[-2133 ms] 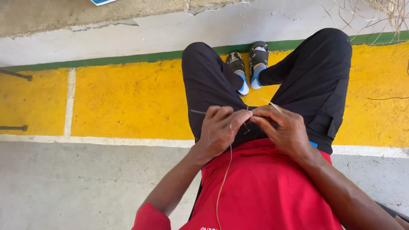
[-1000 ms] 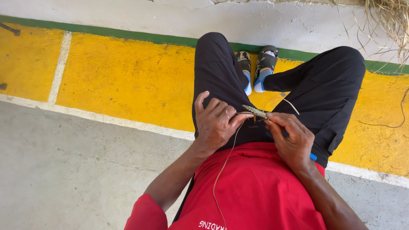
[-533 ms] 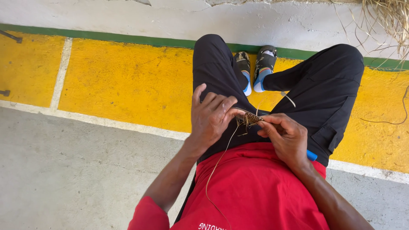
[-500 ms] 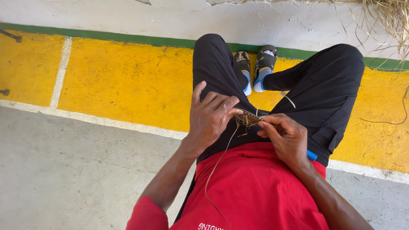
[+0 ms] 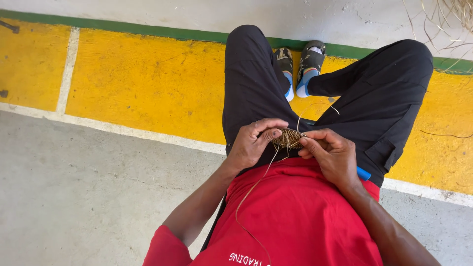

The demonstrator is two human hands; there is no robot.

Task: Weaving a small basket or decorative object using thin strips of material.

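A small brown woven piece of plant fibre point(image 5: 289, 138) sits between both hands above my lap. My left hand point(image 5: 253, 144) pinches its left edge with thumb and fingers curled. My right hand point(image 5: 331, 155) grips its right side. A long thin fibre strand point(image 5: 249, 197) hangs from the piece down over my red shirt. Another pale strand point(image 5: 315, 104) loops up over my black trousers.
I sit on a grey concrete floor point(image 5: 84, 197) beside a yellow painted strip point(image 5: 148, 83) with white and green lines. My feet in dark sandals point(image 5: 298, 61) rest ahead. Dry loose fibres point(image 5: 453, 15) lie at the top right. A blue object point(image 5: 363, 173) pokes out at my right hip.
My left fingers, spread over the piece earlier, have curled down onto it. The woven piece now shows more plainly between both hands. The view shifted slightly.
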